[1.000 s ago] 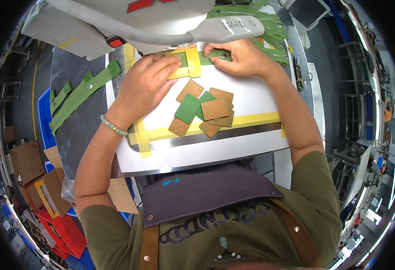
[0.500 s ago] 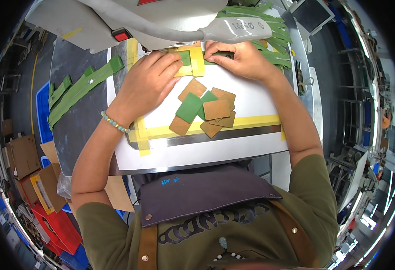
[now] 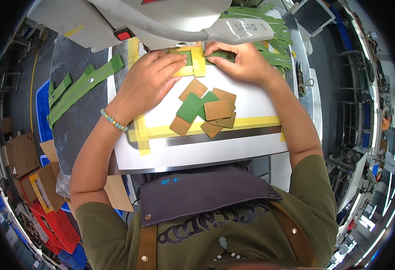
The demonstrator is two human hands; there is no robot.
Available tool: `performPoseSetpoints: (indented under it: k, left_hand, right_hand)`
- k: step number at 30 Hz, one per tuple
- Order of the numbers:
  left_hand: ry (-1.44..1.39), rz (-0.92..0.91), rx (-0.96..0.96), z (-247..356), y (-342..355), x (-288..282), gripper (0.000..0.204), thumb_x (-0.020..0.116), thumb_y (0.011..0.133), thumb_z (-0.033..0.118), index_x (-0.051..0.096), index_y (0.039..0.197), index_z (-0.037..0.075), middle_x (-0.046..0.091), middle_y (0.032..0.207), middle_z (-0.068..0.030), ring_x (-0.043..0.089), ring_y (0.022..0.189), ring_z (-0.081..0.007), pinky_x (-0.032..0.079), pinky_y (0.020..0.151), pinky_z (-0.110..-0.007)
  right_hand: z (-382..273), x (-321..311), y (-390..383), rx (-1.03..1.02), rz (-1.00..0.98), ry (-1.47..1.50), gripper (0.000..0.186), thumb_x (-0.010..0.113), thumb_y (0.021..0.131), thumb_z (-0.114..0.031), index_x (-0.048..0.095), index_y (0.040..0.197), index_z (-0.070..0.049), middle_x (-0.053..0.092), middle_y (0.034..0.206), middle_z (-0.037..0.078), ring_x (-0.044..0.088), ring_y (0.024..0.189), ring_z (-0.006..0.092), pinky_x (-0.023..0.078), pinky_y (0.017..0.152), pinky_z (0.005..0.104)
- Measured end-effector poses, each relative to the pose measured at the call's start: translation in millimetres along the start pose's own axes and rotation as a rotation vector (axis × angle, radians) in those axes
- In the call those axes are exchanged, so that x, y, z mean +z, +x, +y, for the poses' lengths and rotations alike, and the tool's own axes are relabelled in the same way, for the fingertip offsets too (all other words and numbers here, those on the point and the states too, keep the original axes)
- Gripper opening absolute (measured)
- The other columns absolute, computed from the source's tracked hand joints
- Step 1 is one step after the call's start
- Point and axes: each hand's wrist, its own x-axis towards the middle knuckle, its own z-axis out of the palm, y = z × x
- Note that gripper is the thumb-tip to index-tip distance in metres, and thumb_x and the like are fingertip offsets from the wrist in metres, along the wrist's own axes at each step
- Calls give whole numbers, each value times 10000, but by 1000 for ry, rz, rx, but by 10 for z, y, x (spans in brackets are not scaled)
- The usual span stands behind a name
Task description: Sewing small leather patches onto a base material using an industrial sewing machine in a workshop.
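Under the head of a sewing machine (image 3: 175,20), a green zipper strip (image 3: 226,55) lies across the white work surface at a yellow-taped guide (image 3: 199,63). My left hand (image 3: 150,78) rests palm down at the guide's left, fingers stretched out over the green material. To the right of the guide, my right hand (image 3: 240,60) pinches the strip between thumb and forefinger. Nearer me lies a loose pile of small rectangular pieces, some tan (image 3: 217,110) and some green (image 3: 189,107). The needle area is mostly hidden by the machine head.
Finished-looking green zipper strips (image 3: 87,83) lie at the left, and several more green strips (image 3: 276,36) are bunched at the back right. A grey lamp (image 3: 240,30) hangs low over my right hand. Cardboard boxes (image 3: 22,155) and a red crate (image 3: 56,227) stand at the left.
My left hand's fingertips have slid slightly to the right along the green material. My right hand keeps its pinch with little movement, and the pile stays put.
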Motion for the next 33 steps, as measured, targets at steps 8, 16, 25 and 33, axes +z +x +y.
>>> performPoseSetpoints:
  k: [8,16,25,33]
  left_hand:
    - [-28,41,17,-8,-11,-1,323,756,922,112,743,1227,4,727,1250,-95,660,1039,-292,573,907,-401]
    - [62,191,-40,35,-92,-72,211,776,886,44,754,1084,-26,763,1149,-118,724,971,-288,609,832,-389]
    - [1,144,-25,106,-57,-14,303,806,864,72,768,1146,-34,762,1282,-102,691,1108,-280,604,913,-373]
    - [-106,77,-63,84,-39,-28,344,790,884,82,769,1212,-18,746,1344,-55,645,1122,-272,591,937,-365]
  right_hand:
    - [-79,156,13,-220,-64,-62,259,746,888,-14,759,1144,21,750,1246,162,714,1166,317,578,1004,418]
    - [8,241,-2,-274,-40,-197,340,712,950,-233,764,1248,-77,737,1324,63,639,1283,271,486,1095,450]
    - [-25,244,14,-332,-55,-303,319,703,963,-267,778,1203,-71,747,1276,94,635,1294,280,493,1081,452]
    - [-70,204,6,-415,83,-307,256,697,921,-113,788,1150,-43,757,1218,97,730,1067,323,621,871,403]
